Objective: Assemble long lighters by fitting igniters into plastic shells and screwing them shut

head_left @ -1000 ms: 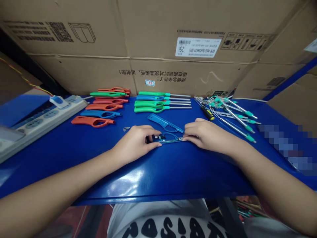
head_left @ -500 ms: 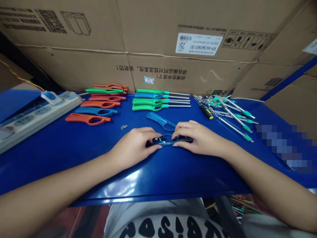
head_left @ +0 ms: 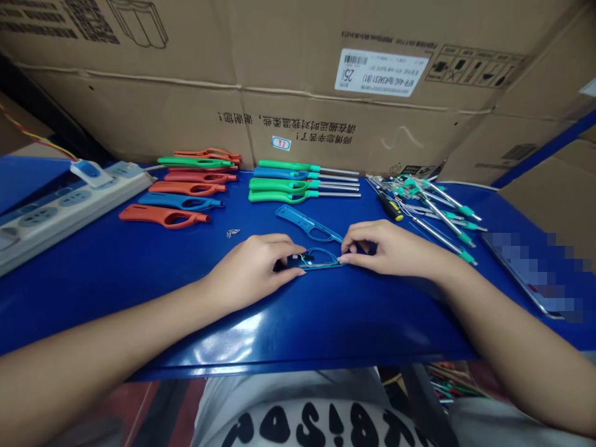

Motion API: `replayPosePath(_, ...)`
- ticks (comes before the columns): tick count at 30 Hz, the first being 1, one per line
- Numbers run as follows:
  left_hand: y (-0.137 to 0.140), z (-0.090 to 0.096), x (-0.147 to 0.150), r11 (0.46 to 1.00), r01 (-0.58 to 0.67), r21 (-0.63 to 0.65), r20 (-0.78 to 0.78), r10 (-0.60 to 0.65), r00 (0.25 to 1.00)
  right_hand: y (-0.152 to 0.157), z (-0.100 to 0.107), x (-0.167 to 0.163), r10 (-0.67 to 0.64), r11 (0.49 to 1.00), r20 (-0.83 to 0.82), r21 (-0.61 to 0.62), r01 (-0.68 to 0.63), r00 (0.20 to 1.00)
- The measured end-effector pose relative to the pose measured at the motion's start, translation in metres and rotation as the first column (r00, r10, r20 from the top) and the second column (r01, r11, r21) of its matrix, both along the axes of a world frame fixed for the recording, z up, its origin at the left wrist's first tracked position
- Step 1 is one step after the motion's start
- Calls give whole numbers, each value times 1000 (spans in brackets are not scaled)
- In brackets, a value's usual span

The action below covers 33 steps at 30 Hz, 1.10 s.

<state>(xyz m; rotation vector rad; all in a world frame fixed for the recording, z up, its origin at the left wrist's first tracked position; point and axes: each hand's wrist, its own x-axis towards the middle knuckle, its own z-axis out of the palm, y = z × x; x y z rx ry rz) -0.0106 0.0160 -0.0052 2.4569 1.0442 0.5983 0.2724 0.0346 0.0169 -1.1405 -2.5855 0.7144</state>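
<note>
A blue lighter handle half lies on the table in front of me, with a trigger loop, a thin wire and small dark parts showing in it. My left hand is closed around its left end, thumb on the near side and fingers on the far side, hiding that end. At the other end, my right hand pinches the narrow tip between thumb and fingers. Just beyond, a second blue handle half rests with its inner side up, its tip near my right fingers. Several small screws are scattered to the left.
Orange, blue and green handle shells are lined up at the left. Lighters with metal tubes lie at the back. Right of them are a screwdriver and a pile of tube assemblies. A power strip and a cardboard box border the table.
My right hand has slid to the right along the handle half to its tip, uncovering the trigger loop. My left hand keeps its hold. The view has tilted slightly.
</note>
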Motion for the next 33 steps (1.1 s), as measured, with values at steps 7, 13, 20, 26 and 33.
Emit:
replayPosePath(7,2,0,0,998,41,41,-24,-40,999,2,-5,-5,-98,980,38,-169,103,994)
replayPosePath(13,1,1,-1,997,49,57,-16,-48,999,-4,1,-2,52,998,30,35,-53,998)
replayPosePath(20,-3,7,0,991,76,107,54,-82,995,-17,-1,-14,100,983,140,137,-119,985)
replayPosePath(26,0,8,-1,986,75,147,86,-88,992,-17,-14,-20,97,970,103,213,-117,990)
replayPosePath(33,-2,9,0,993,78,93,41,-82,996,-15,-14,-19,110,971,94,203,-127,990)
